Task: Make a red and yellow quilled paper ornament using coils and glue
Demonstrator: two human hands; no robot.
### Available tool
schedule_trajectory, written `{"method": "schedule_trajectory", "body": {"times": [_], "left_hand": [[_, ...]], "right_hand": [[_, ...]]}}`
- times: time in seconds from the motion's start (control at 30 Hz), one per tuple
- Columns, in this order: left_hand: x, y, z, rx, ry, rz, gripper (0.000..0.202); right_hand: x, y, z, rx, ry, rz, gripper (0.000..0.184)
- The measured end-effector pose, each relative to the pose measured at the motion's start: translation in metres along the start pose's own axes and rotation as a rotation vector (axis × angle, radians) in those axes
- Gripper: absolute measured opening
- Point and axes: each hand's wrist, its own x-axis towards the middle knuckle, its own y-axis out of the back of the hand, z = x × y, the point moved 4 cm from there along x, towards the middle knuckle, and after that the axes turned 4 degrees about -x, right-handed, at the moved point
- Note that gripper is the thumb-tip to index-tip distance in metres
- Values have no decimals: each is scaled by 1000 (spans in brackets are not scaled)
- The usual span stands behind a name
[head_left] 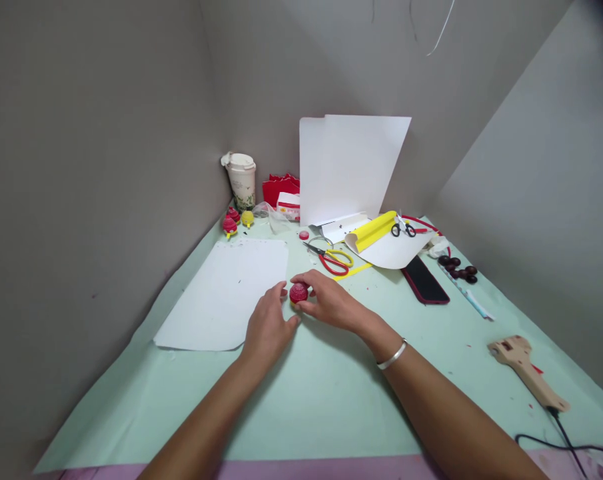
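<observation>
A small red domed craft piece (298,293) with a ridged surface and a bit of yellow at its base is at the middle of the table. My right hand (326,300) grips it from the right between thumb and fingers. Just left of it, my left hand (270,323) is open, thumb and fingers apart, and holds nothing. A white sheet (206,300) lies beside and partly behind the left hand. Similar red domed pieces (230,227) and a yellow one (248,219) stand at the back left.
Scissors with red and yellow handles (334,259) lie beyond my right hand. Yellow paper (374,232), small scissors (404,227), a phone (426,280) and a glue gun (528,373) with a cord are to the right. A lidded cup (242,183) and upright white boards (351,167) stand behind.
</observation>
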Motion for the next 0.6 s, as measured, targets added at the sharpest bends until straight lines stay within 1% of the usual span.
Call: {"method": "schedule_trajectory", "body": {"times": [0.1, 0.23, 0.37, 0.5, 0.6], "left_hand": [[7, -5, 2, 20, -21, 5, 58], [12, -8, 2, -10, -16, 19, 50], [13, -11, -4, -16, -8, 44, 53], [13, -13, -7, -17, 11, 54, 54], [12, -14, -6, -13, 12, 56, 52]], "right_hand": [[1, 0, -1, 35, 1, 0, 39], [1, 1, 0, 54, 4, -2, 41], [2, 2, 7, 50, -5, 15, 40], [2, 3, 15, 54, -71, 52, 49], [2, -1, 16, 54, -95, 35, 48]]}}
